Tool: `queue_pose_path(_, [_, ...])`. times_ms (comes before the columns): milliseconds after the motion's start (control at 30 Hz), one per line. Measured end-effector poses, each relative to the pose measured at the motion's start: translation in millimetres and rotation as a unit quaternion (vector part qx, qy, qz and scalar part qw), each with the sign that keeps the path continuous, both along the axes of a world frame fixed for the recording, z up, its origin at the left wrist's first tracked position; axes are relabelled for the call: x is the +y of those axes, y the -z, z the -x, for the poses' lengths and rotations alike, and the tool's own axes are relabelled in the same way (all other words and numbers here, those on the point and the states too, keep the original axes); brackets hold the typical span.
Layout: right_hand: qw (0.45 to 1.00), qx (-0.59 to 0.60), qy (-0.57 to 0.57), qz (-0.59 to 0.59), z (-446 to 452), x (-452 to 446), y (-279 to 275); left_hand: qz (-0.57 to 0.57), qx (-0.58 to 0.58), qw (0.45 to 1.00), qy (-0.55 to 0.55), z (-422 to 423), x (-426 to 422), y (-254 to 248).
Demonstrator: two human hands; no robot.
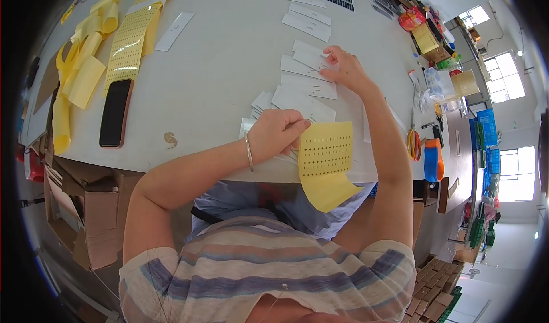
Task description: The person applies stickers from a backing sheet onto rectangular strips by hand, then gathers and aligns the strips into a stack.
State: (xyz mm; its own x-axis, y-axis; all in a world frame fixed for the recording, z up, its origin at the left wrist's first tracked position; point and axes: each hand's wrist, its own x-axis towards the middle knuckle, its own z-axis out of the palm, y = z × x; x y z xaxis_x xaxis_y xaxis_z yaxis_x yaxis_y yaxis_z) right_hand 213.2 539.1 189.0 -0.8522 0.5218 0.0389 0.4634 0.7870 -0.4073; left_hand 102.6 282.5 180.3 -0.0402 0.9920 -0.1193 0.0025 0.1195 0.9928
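- Yellow label sheet [326, 151], with rows of small dark marks, is held at the near edge of the table [217, 43], the largest thing here; its plain lower part curls down over the person's lap.
- Cardboard box [103, 226], open, beside the near left edge of the table.
- Curled yellow paper [86, 80] (a loose, looping heap) on the left part of the table.
- Long yellow label strip [126, 54], glossy and marked in rows, just to the right of that heap.
- White cards [309, 87], in a loose, overlapping column running away from the left hand; a single white card [174, 31] lies apart, near the strip.
- Left hand [277, 133]: fingers closed, pinching the upper left corner of the yellow label sheet, just beside the nearest cards.
- Right hand [346, 71]: thumb and forefinger parted, over the right ends of the middle cards; whether they touch one, I cannot tell.
- Smartphone [116, 114], screen dark, its far end by the lower end of the strip.
- Orange-handled scissors [414, 143], right of the right forearm, near a blue-and-orange object [433, 160].
- Bangle [249, 151], silver-coloured, around the left wrist.
- Brown mark [170, 140] on the tabletop, between phone and left forearm.
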Motion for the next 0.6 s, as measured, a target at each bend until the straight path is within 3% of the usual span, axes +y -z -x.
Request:
queue_pose_path(167, [0.998, -0.014, -0.003, 0.061, -16, -20, 2, -0.055, 0.074, 0.995, -0.029, 0, 0, 2])
queue_pose_path(267, [0.997, 0.062, -0.018, 0.030, -34, -42, -3, -0.089, 0.095, 0.990, -0.060, 2, 0, 4])
queue_pose_path(367, [0.989, 0.120, 0.012, 0.084, -51, -53, -8, -0.071, 0.089, 0.990, -0.087, 3, 1, -1])
queue_pose_path(433, [0.971, 0.129, 0.051, 0.196, -64, -63, -7, -0.073, 0.078, 0.989, -0.104, 3, 1, 0])
queue_pose_path(600, [0.955, 0.161, 0.106, 0.224, -85, -95, -13, -0.087, 0.062, 0.985, -0.136, 4, 2, 4])
